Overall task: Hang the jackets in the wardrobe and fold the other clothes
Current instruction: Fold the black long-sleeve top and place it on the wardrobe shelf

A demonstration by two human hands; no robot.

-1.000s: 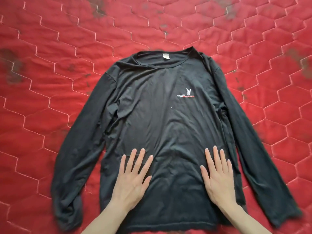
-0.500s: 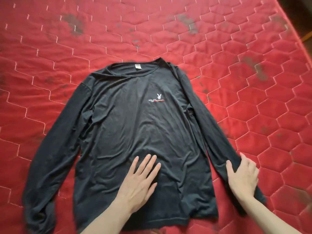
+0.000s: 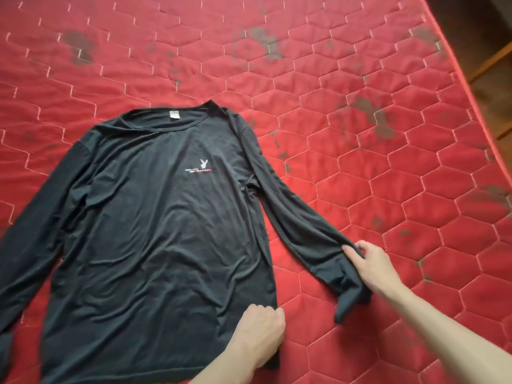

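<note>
A black long-sleeved shirt with a small white rabbit logo lies flat, front up, on a red quilted mattress. Its right-hand sleeve stretches out diagonally toward the lower right. My right hand pinches that sleeve near the cuff, and the cuff end droops below the hand. My left hand is curled on the shirt's right side edge near the hem, gripping the fabric. The other sleeve runs down the left border of the view.
The mattress has dark stains in several places. Its right edge runs diagonally at the upper right, with dark floor and a wooden bar beyond it.
My right hand has closed on the right sleeve near the cuff and lifted it slightly. My left hand slid from the shirt's middle to its right side edge and curled shut. The view shifted right.
</note>
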